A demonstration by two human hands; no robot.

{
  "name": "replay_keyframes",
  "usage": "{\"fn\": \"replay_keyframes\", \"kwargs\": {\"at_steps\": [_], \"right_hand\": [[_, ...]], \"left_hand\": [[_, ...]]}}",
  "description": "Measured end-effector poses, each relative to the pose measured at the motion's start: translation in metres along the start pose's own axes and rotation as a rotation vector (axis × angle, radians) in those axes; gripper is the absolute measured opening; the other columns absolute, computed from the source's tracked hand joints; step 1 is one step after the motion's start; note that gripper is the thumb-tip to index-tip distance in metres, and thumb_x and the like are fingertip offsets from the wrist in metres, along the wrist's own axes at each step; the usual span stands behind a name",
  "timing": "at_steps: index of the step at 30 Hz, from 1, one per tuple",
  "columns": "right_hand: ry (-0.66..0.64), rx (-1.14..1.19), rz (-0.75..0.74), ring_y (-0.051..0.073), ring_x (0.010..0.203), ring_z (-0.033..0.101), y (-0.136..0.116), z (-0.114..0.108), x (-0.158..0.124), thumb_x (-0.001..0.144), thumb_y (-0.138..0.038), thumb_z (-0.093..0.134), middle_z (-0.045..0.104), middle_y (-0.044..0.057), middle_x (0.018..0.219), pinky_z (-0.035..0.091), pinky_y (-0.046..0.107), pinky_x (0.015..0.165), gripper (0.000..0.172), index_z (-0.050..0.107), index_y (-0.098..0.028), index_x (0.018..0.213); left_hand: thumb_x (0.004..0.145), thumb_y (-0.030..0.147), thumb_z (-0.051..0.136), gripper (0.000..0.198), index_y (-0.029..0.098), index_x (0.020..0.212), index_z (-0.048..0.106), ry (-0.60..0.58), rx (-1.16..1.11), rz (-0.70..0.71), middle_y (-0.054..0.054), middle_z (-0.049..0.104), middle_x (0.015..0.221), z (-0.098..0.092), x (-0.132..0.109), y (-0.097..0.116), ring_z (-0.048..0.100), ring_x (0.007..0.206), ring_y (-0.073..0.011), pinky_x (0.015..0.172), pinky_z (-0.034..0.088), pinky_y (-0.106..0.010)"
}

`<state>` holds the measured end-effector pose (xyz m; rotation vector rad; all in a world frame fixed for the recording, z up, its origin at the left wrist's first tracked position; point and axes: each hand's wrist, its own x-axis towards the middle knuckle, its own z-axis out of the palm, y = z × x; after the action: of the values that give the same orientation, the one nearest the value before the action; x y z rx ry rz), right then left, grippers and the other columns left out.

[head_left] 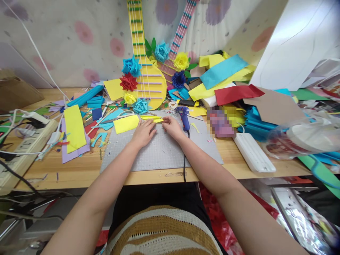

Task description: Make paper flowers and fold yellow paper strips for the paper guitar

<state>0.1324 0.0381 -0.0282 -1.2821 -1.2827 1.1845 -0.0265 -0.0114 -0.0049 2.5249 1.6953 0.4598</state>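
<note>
My left hand (145, 132) rests over the grey cutting mat (159, 156), its fingers at the right end of a flat yellow paper piece (126, 124) and near a narrow folded yellow strip (151, 117). The fingers of my right hand (172, 127) are pinched at the right end of that strip. Just right of this hand lies a blue glue gun (185, 118), its black cord running down over the table edge. Small yellow scraps lie on the mat.
Two paper guitars with paper flowers, one yellow (156, 90), lean at the back. Coloured paper piles (223, 72) and a white power bank (255, 152) are at right. Scissors (124, 114), paper scraps and a power strip (29, 148) are at left.
</note>
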Motion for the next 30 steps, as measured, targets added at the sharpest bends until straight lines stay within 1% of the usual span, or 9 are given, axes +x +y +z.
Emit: {"fn": "replay_keyframes", "kwargs": {"at_steps": [3,8,12,14,16,18,23,26,30], "right_hand": [[0.008,-0.202,-0.041,0.011,0.061,0.054,-0.002,-0.002,-0.002,0.065,-0.012,0.054,0.059,-0.003,0.070,0.047,0.027,0.063,0.027,0.059,-0.019,0.091],[-0.064,-0.516,-0.127,0.018,0.076,0.058,-0.014,-0.003,-0.013,0.072,-0.015,0.050,0.062,0.003,0.077,0.046,0.033,0.077,0.036,0.059,-0.017,0.107],[-0.119,-0.725,-0.218,0.023,0.090,0.059,-0.021,0.002,-0.021,0.074,-0.013,0.048,0.065,0.010,0.094,0.043,0.036,0.084,0.038,0.061,-0.016,0.109],[-0.131,-0.793,-0.237,0.025,0.094,0.058,-0.022,0.004,-0.023,0.075,-0.013,0.048,0.065,0.012,0.101,0.043,0.036,0.085,0.039,0.061,-0.015,0.112],[-0.143,-0.806,-0.231,0.025,0.092,0.058,-0.023,0.004,-0.024,0.076,-0.014,0.047,0.065,0.012,0.098,0.043,0.036,0.082,0.043,0.059,-0.015,0.117],[-0.148,-0.763,-0.224,0.023,0.085,0.059,-0.022,0.002,-0.024,0.076,-0.014,0.046,0.065,0.009,0.090,0.044,0.035,0.078,0.046,0.056,-0.016,0.121],[-0.121,-0.625,-0.249,0.018,0.068,0.055,-0.017,-0.006,-0.023,0.074,-0.015,0.046,0.059,0.002,0.072,0.043,0.031,0.067,0.045,0.056,-0.020,0.117],[-0.114,-0.603,-0.266,0.018,0.067,0.054,-0.016,-0.007,-0.025,0.074,-0.015,0.046,0.058,0.002,0.071,0.041,0.031,0.065,0.040,0.057,-0.019,0.112],[-0.125,-0.616,-0.290,0.018,0.067,0.054,-0.017,-0.007,-0.028,0.075,-0.016,0.046,0.059,0.002,0.071,0.040,0.031,0.064,0.038,0.057,-0.019,0.111]], "left_hand": [[0.091,0.037,0.035,0.045,0.016,0.127,0.051,-0.057,0.005,0.002,-0.012,0.045,0.140,0.005,0.000,-0.001,0.036,0.132,-0.0258,0.112,0.018,-0.051],[0.092,0.040,0.033,0.046,0.016,0.128,0.049,-0.048,0.024,-0.002,-0.012,0.042,0.142,0.010,0.000,-0.004,0.030,0.136,-0.0269,0.112,0.016,-0.052],[0.090,0.039,0.038,0.042,0.016,0.121,0.054,0.046,0.029,0.002,-0.012,0.039,0.143,0.007,0.000,-0.003,0.027,0.137,-0.0274,0.112,0.016,-0.051],[0.088,0.035,0.042,0.036,0.017,0.114,0.058,0.141,0.006,-0.014,-0.011,0.045,0.139,0.000,0.000,-0.007,0.034,0.133,-0.0260,0.112,0.020,-0.048],[0.085,0.029,0.047,0.027,0.019,0.104,0.063,0.238,-0.033,-0.092,-0.010,0.056,0.125,-0.009,-0.001,-0.018,0.046,0.121,-0.0239,0.107,0.030,-0.043],[0.080,0.024,0.052,0.020,0.018,0.095,0.065,0.285,-0.056,-0.238,-0.010,0.062,0.109,-0.017,-0.005,-0.036,0.052,0.110,-0.0236,0.098,0.039,-0.039],[0.068,0.036,0.067,0.024,0.020,0.085,0.066,0.176,-0.043,-0.415,-0.007,0.062,0.094,-0.028,-0.017,-0.081,0.055,0.097,-0.0246,0.087,0.042,-0.038],[0.069,0.036,0.066,0.020,0.020,0.081,0.066,0.128,-0.053,-0.457,-0.006,0.061,0.090,-0.029,-0.020,-0.087,0.056,0.091,-0.0224,0.082,0.041,-0.036],[0.074,0.032,0.060,0.014,0.019,0.078,0.065,0.127,-0.074,-0.444,-0.005,0.063,0.087,-0.028,-0.019,-0.084,0.057,0.084,-0.0206,0.079,0.040,-0.035]]}}
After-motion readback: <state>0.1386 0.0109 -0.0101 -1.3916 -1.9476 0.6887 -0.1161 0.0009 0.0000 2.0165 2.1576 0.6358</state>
